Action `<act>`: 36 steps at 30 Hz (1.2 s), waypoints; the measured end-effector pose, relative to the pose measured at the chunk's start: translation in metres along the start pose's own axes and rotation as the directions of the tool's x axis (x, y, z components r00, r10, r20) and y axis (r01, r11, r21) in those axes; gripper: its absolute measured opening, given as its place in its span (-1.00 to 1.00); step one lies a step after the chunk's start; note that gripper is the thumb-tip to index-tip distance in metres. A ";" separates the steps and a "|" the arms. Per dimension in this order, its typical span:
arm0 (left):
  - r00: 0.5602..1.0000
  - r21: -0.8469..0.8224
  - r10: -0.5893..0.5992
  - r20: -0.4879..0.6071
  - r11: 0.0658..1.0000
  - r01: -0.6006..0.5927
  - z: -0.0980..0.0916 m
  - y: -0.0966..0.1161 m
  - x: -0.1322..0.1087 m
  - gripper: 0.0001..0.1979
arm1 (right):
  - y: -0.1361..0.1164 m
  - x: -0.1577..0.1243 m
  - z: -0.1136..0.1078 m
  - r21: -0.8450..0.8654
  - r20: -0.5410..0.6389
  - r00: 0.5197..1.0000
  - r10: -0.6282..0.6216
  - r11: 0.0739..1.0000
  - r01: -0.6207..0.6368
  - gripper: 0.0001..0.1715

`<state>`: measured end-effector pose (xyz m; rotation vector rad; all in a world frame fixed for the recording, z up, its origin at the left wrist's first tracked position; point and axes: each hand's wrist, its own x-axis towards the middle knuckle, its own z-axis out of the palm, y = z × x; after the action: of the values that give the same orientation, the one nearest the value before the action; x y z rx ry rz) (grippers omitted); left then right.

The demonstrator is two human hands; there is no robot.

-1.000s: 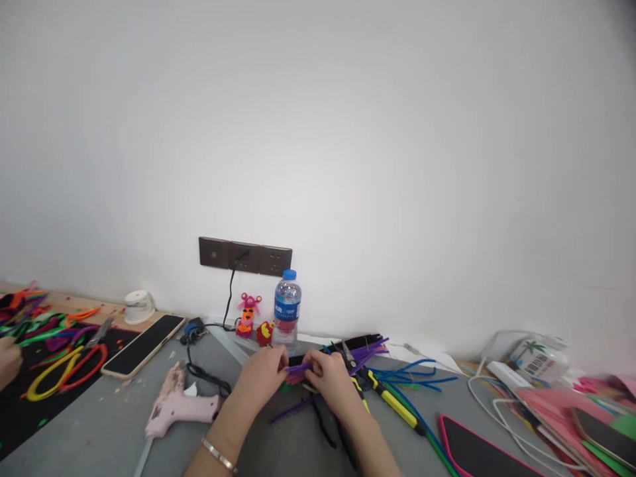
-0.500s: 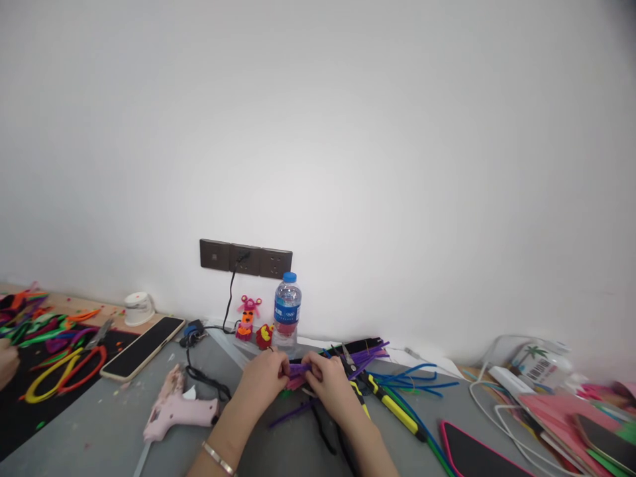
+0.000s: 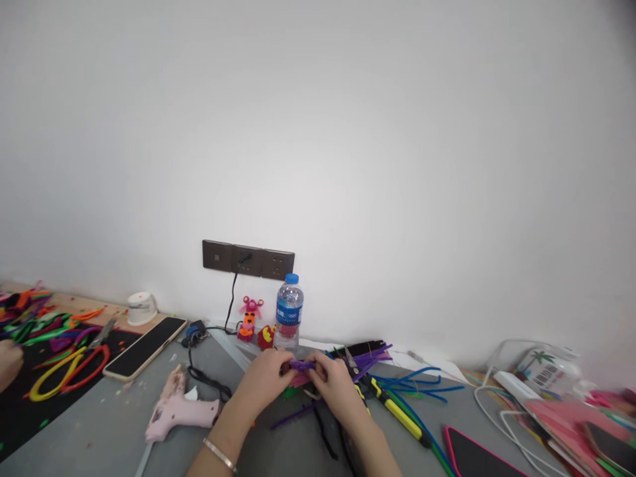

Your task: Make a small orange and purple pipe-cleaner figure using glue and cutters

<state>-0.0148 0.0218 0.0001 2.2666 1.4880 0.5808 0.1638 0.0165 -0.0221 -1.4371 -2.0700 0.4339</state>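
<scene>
Between my two hands is a short purple pipe cleaner piece, pinched at both ends. My left hand grips its left end with thumb and fingers; my right hand has the right end. Beneath them lie pink and green pipe cleaners, partly hidden by my fingers. A loose purple pipe cleaner rests on the grey table below. Just beyond my right hand are yellow-and-black pliers and a bundle of purple pipe cleaners.
A pink glue gun lies at left, near a phone and red-yellow scissors. Behind my hands stand a water bottle and a small pink-orange figure. Blue pipe cleaners spread right. Another person's hand shows far left.
My hands have come slightly closer together around the purple piece, which now shows as a shorter, thicker strip. The whole view has shifted a little.
</scene>
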 end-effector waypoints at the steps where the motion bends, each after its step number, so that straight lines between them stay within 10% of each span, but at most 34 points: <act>1: 1.000 -0.017 0.010 -0.012 1.000 -0.010 0.000 0.001 0.000 -0.85 | 0.000 0.000 -0.001 -0.005 0.000 1.000 -0.012 1.000 0.012 -0.80; 13: 0.974 -0.083 0.062 -0.218 0.993 -0.082 0.011 0.023 0.000 -0.87 | 0.017 0.002 0.006 0.102 -0.109 0.993 -0.035 0.994 0.046 -0.81; 24: 0.984 0.009 0.012 -0.178 1.000 -0.011 0.018 0.028 0.002 -0.94 | 0.019 0.002 0.000 0.146 -0.024 0.999 -0.042 0.988 0.045 -0.79; 36: 0.958 -0.015 0.085 -0.275 0.996 -0.093 -0.015 0.022 -0.001 -0.93 | 0.029 0.002 -0.006 -0.005 -0.106 0.989 0.104 0.994 -0.105 -0.80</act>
<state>-0.0058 0.0138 0.0237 2.3149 1.4932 0.9707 0.1886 0.0288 -0.0336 -1.5467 -1.9229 0.3809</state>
